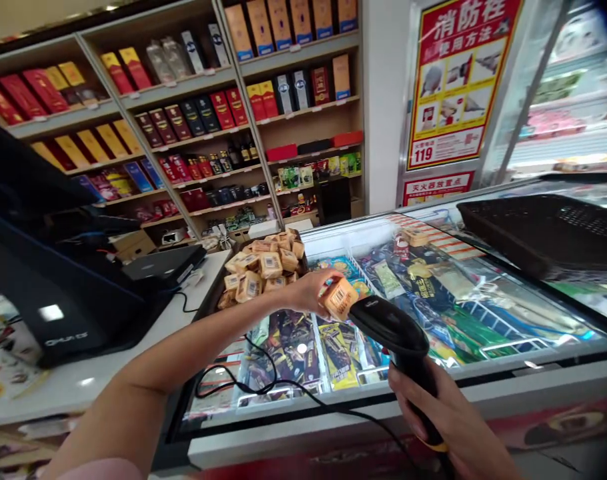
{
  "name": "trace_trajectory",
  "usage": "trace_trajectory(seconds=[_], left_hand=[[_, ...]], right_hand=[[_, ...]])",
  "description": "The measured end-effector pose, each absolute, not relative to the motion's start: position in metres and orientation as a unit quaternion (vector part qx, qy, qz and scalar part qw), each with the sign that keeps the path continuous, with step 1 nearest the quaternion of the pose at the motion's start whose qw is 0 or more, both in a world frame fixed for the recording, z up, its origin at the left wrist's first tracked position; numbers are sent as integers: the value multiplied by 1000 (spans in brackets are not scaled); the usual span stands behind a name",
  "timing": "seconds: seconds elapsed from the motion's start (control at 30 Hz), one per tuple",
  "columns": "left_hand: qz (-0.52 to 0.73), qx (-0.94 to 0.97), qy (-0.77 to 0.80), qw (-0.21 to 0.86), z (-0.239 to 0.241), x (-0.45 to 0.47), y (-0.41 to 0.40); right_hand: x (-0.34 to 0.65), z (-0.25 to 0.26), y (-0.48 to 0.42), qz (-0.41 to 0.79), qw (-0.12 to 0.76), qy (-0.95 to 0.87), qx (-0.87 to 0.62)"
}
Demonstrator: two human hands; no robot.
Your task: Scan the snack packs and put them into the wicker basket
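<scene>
My left hand [314, 292] is closed around a small tan packaged snack [340, 299], its barcode turned toward the scanner. In my right hand [443, 407] is a black handheld barcode scanner [391, 325], gripped by its handle. The scanner's head is close to the snack's barcode; whether they touch I cannot tell. Behind my left forearm, a heap of similar tan packaged snacks [270, 264] fills a dark tray on the freezer's left end. A black cable [303, 392] loops over the freezer glass toward the scanner.
Beneath my hands is a glass-topped chest freezer [418, 287] with packaged ice creams inside. A dark basket [543, 233] rests on its right side. A black point-of-sale machine [68, 287] stands on the white counter [176, 333] at left. Shelves of boxed goods [183, 123] line the back wall.
</scene>
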State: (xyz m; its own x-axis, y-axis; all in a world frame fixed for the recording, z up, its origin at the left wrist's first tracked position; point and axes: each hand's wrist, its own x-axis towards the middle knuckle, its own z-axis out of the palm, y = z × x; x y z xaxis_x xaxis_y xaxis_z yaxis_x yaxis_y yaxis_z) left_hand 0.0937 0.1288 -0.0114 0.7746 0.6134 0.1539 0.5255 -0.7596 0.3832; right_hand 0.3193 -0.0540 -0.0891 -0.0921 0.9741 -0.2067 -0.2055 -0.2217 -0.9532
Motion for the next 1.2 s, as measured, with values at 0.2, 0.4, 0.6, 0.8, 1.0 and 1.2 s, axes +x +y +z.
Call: trace_trajectory(seconds=[0.2, 0.4, 0.6, 0.8, 1.0, 1.2], left_hand=[[142, 906, 356, 179, -9, 46, 87], [252, 843, 436, 191, 13, -29, 71], [470, 614, 588, 238, 15, -110, 69], [538, 558, 570, 271, 4, -98, 100], [471, 645, 566, 205, 5, -80, 146], [417, 653, 603, 189, 3, -84, 150]], right_hand=[[286, -77, -62, 623, 444, -446, -465], [277, -84, -59, 637, 424, -466, -445], [264, -91, -54, 656, 426, -451, -431], [254, -89, -52, 661, 424, -451, -424], [263, -89, -51, 655, 436, -430, -441], [282, -95, -40, 649, 453, -416, -449]])
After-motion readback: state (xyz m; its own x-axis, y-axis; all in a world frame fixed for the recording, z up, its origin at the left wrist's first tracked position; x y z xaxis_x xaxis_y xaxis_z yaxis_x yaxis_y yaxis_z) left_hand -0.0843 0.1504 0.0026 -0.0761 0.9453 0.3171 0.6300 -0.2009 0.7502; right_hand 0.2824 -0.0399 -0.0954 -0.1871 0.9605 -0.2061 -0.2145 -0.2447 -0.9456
